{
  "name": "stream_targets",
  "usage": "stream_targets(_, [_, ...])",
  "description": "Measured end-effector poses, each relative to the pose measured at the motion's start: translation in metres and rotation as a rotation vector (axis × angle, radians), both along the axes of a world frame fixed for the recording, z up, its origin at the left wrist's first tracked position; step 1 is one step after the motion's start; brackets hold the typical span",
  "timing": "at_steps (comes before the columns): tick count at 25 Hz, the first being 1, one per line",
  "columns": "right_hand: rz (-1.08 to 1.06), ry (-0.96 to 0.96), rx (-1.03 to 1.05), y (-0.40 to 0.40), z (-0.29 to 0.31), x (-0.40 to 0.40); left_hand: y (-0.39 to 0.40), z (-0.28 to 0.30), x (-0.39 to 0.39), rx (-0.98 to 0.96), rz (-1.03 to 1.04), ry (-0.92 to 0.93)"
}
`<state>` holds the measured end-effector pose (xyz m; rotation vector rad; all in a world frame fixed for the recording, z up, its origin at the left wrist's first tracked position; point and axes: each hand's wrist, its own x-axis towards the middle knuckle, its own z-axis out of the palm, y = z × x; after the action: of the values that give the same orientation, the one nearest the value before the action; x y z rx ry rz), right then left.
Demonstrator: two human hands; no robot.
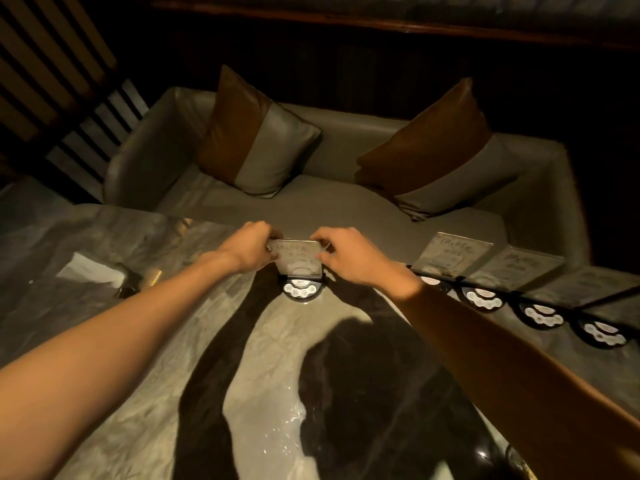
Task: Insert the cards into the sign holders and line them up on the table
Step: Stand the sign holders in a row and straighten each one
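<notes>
Card (297, 255): you are pinching its top corners, left hand (250, 247) and right hand (348, 258) fingers grasping; sign holder (300, 288) is standing on worktop (270, 341) just below your fingers.

Left hand (250, 246) and right hand (349, 257) pinch a card (297, 255) upright in a round-based sign holder (301, 287) on the marble counter (270, 348).

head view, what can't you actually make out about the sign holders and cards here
- Writing on the pale card between the left hand and right hand: too small and blurred in the head view.
- Whether that card is fully seated in the round black-based sign holder: fingers cover both upper corners.
- Row of holders on the right: cut off by the frame edge, so no count.
</notes>
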<state>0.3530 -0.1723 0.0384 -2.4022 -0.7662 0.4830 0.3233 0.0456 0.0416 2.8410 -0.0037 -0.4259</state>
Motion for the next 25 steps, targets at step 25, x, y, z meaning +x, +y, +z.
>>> stream_targets(25, [-0.242, -0.071, -0.245, -0.135, 0.009, 0.061, -0.129, -0.022, 0.072, -0.346, -0.109, -0.145])
